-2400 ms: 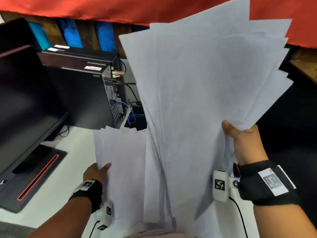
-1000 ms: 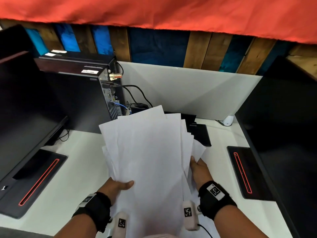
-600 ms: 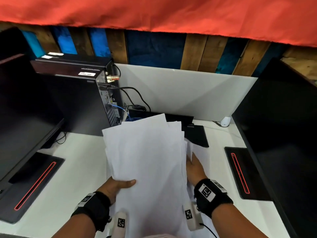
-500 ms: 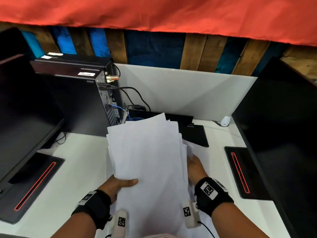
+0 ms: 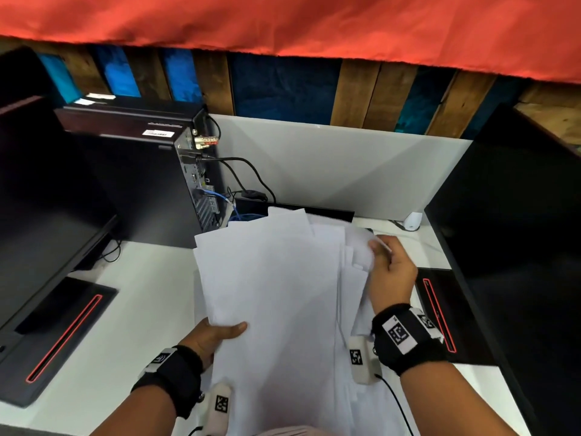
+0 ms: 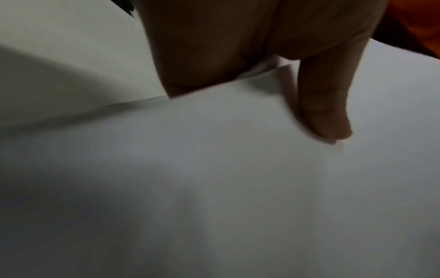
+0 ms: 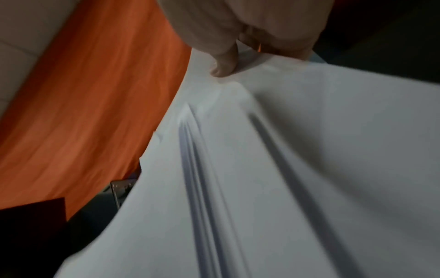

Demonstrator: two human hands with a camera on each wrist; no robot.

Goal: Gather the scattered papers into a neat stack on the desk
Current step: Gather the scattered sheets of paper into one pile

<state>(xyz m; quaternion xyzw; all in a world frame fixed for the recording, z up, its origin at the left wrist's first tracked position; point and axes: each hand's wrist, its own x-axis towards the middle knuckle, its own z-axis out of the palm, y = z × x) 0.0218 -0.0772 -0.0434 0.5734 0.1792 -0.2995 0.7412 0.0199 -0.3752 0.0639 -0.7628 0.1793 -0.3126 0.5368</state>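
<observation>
A loose, uneven sheaf of white papers [image 5: 276, 294] is held over the white desk [image 5: 141, 309], its sheets fanned out at the far end. My left hand [image 5: 217, 335] grips the sheaf's near left edge, thumb on top [image 6: 326, 112] and fingers hidden beneath. My right hand [image 5: 386, 269] pinches the far right edge of the sheets, thumb on the paper [image 7: 223, 65]. In the right wrist view the papers [image 7: 273, 169] bend into long ridges.
A black computer tower [image 5: 141, 171] with cables stands at the back left. Dark monitors flank the desk: one at left [image 5: 47, 199] with its base [image 5: 56, 335], one at right [image 5: 518, 247]. A white partition [image 5: 330, 168] closes the back.
The sheaf came down from in front of my face to desk height. In the last half second my right hand slid forward along the right edge to the far corner.
</observation>
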